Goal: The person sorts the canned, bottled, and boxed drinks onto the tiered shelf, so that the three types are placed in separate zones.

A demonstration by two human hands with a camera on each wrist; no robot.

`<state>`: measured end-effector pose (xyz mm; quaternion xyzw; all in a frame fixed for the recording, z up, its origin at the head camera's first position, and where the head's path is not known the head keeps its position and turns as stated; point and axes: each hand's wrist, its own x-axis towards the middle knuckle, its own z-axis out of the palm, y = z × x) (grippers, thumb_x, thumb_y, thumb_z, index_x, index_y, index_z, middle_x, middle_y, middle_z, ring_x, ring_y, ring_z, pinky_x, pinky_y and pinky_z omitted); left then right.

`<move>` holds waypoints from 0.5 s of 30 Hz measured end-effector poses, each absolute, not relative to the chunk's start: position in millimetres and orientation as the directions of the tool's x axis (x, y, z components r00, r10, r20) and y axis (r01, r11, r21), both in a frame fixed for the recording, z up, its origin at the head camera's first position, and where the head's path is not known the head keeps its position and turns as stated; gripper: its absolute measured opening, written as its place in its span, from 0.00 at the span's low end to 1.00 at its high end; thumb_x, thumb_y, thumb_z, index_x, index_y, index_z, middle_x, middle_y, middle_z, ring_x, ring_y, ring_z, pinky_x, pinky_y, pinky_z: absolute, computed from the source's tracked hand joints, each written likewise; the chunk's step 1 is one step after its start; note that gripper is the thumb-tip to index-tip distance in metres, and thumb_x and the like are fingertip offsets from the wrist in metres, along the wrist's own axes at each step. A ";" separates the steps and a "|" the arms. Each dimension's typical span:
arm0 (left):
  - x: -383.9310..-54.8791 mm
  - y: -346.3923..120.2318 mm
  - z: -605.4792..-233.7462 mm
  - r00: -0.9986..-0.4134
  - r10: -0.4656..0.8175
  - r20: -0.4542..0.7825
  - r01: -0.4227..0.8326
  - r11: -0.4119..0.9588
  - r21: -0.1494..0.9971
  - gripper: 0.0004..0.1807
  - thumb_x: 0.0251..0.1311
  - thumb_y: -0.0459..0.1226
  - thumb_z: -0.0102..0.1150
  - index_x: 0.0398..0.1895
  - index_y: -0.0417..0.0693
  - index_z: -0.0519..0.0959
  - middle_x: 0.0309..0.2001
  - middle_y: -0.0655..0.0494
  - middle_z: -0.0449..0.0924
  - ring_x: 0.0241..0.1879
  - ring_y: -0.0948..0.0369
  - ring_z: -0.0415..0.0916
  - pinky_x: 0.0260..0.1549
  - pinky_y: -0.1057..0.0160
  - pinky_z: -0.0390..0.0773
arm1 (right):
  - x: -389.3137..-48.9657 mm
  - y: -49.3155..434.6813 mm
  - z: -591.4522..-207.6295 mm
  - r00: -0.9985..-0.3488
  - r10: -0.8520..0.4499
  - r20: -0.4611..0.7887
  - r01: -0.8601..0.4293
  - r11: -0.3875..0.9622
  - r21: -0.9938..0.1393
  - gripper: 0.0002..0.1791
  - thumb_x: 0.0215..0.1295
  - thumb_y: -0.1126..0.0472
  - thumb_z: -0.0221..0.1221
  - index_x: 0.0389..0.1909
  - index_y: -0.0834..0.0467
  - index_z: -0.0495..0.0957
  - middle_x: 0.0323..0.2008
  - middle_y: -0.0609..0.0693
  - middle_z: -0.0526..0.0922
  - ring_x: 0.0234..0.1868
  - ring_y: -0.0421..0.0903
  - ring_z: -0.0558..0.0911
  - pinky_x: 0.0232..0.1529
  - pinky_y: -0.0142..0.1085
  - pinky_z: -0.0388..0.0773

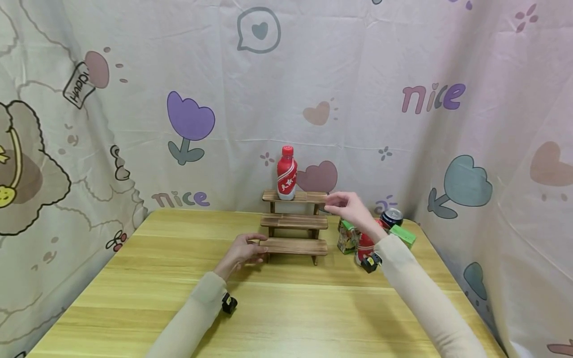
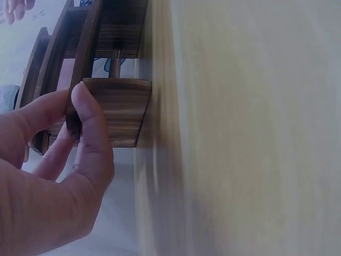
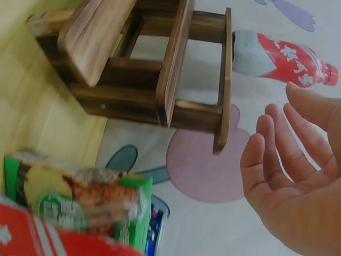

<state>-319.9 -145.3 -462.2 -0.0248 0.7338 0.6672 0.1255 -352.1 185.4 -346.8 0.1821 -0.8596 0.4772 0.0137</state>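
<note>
Gripping the left end of the lowest step (image 1: pixel 300 246) of a brown wooden rack (image 1: pixel 293 222) with the left hand (image 1: pixel 241 252), thumb and fingers on opposite sides of the wood. Standing three steps high on the worktop (image 1: pixel 286 318), close to the middle of its back edge. Bearing on the top step (image 1: pixel 310 197), left of that step's middle, a red-and-white bottle (image 1: pixel 287 176), upright and red-capped. Holding nothing in the right hand (image 1: pixel 352 211): raised just beside the right end of the top step, apart from it in the right wrist view, with fingers loosely bent and parted from the thumb. Towards the worktop's back right corner, partly hidden by the right arm: a green-edged pack (image 1: pixel 346 239), a red-and-white container (image 1: pixel 364 248), a dark can (image 1: pixel 392 217) and a green box (image 1: pixel 404 236). Behind the back edge, a pale curtain (image 1: pixel 277 89) printed with flowers and hearts.
</note>
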 end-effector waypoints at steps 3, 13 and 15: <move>-319.7 -145.7 -462.1 -0.966 0.129 -0.225 -0.212 0.106 0.972 0.21 0.58 0.27 0.64 0.57 0.41 0.77 0.34 0.49 0.80 0.26 0.60 0.78 0.29 0.62 0.84 | -349.2 193.0 -346.5 -0.933 -0.292 0.211 -0.342 0.532 -0.775 0.18 0.65 0.56 0.64 0.52 0.58 0.81 0.44 0.53 0.86 0.44 0.47 0.83 0.46 0.44 0.81; -320.6 -145.1 -462.5 -0.965 0.126 -0.229 -0.214 0.123 0.969 0.21 0.59 0.28 0.64 0.57 0.43 0.78 0.33 0.50 0.81 0.24 0.61 0.77 0.27 0.64 0.83 | -346.1 225.1 -348.4 -0.953 -0.227 0.201 -0.297 0.565 -0.770 0.17 0.64 0.53 0.65 0.52 0.55 0.81 0.47 0.54 0.85 0.48 0.50 0.82 0.50 0.47 0.81; -320.5 -145.2 -462.6 -0.966 0.125 -0.228 -0.212 0.127 0.969 0.21 0.59 0.28 0.64 0.57 0.43 0.78 0.33 0.50 0.81 0.24 0.61 0.76 0.27 0.64 0.83 | -345.4 231.1 -348.9 -0.954 -0.220 0.201 -0.293 0.570 -0.768 0.18 0.64 0.53 0.65 0.52 0.54 0.81 0.48 0.54 0.85 0.49 0.49 0.81 0.51 0.49 0.80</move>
